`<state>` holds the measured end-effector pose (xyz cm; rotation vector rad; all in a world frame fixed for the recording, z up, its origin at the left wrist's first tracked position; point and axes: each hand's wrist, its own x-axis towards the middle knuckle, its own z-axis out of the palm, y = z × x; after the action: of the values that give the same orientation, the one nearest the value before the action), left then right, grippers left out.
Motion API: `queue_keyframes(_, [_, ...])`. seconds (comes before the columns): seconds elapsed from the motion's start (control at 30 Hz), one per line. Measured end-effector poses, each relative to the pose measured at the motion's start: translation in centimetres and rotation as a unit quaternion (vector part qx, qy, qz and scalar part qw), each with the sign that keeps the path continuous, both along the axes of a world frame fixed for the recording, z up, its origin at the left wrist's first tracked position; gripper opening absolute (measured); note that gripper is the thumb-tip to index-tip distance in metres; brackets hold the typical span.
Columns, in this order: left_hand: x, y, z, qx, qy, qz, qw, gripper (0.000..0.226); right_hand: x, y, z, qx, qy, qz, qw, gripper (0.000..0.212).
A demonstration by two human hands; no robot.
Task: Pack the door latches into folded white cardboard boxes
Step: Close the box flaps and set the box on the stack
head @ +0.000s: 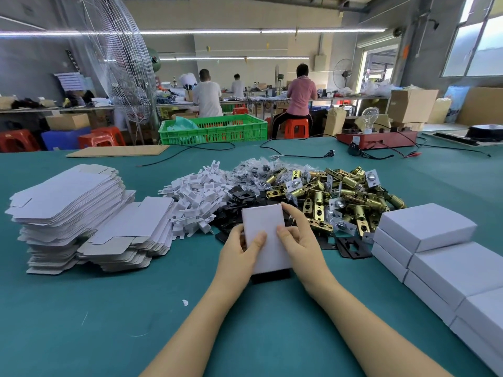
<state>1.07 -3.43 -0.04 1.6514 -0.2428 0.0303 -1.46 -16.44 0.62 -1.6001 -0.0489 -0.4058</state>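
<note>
One broad teal felt-covered tabletop [109,322] carries everything, largest first: at the left, two stacks of flat unfolded white cardboard box blanks [68,213], the taller one further left and the lower one leaning against it. At the right edge a row of closed, folded white cardboard boxes [435,240] stands stacked in two layers, running toward the near right corner. Beyond the hands lies a heap of brass-coloured metal door latches [340,197], some with small clear bags among them; just left of it sits a pile of flat black plates [239,202], and left of that a pile of white plastic inserts [196,194], touching the lower blank stack. At the centre, a small folded white cardboard box [265,235] is held tilted above the tabletop, in front of the black plates. The left hand [239,248] grips its left edge, thumb pressed on the top face. The right hand [299,238] grips the right edge, thumb on top and forefinger stretched up along the far corner. Something dark shows beneath the box, too hidden to tell what.
</note>
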Motion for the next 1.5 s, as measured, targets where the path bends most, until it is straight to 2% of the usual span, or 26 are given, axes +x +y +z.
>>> queue_keyframes(0.1, [0.2,-0.1,0.1,-0.025,0.037,0.02,0.999,0.031,0.2,-0.4,-0.1,0.019,0.035,-0.016,0.999,0.039])
queue_keyframes(0.17, [0.4,0.1,0.4,-0.034,0.059,0.029,0.997,0.029,0.3,-0.6,-0.2,0.035,0.054,-0.016,0.998,0.04])
queue_keyframes(0.33, [0.5,0.1,0.3,0.005,0.061,0.027,0.998,0.023,0.3,-0.9,-0.1,0.058,0.087,-0.01,0.994,0.038])
queue_keyframes(0.53, [0.0,0.1,0.1,-0.009,0.053,-0.042,0.998,0.025,0.4,-1.6,0.2,0.125,0.109,-0.069,0.984,0.032])
queue_keyframes(0.73, [0.6,0.3,-0.2,-0.073,0.07,0.007,0.995,0.028,-1.5,-1.6,1.8,0.026,0.137,-0.057,0.989,0.044])
queue_keyframes(0.83, [0.7,0.3,-0.1,-0.104,0.074,0.021,0.992,0.03,-3.0,-2.2,5.0,0.006,0.14,-0.062,0.988,0.041])
queue_keyframes(0.93, [0.5,0.4,-0.1,-0.095,0.071,0.02,0.993,0.03,-5.9,-4.4,8.8,0.08,0.123,-0.114,0.983,0.031])
queue_keyframes(1.07, [0.2,0.6,-0.3,-0.064,0.062,0.009,0.996,0.028,-11.5,-9.2,11.4,0.169,0.013,-0.27,0.948,0.028])
queue_keyframes(1.13, [0.1,0.5,-0.3,-0.049,0.055,0.005,0.997,0.028,-13.8,-11.5,11.2,0.15,-0.013,-0.365,0.919,0.038])
queue_keyframes(1.2, [0.0,0.4,-0.3,-0.044,0.051,0.004,0.998,0.027,-15.4,-13.5,10.4,0.108,-0.002,-0.426,0.898,0.038])
queue_keyframes(1.4, [-0.1,0.5,0.1,-0.055,0.05,0.008,0.997,0.027,-16.2,-16.1,7.2,-0.018,0.179,-0.478,0.86,0.034])
queue_keyframes(1.5, [-0.1,0.4,0.0,-0.06,0.052,0.007,0.997,0.026,-15.6,-15.9,6.6,-0.083,0.242,-0.482,0.838,0.046])
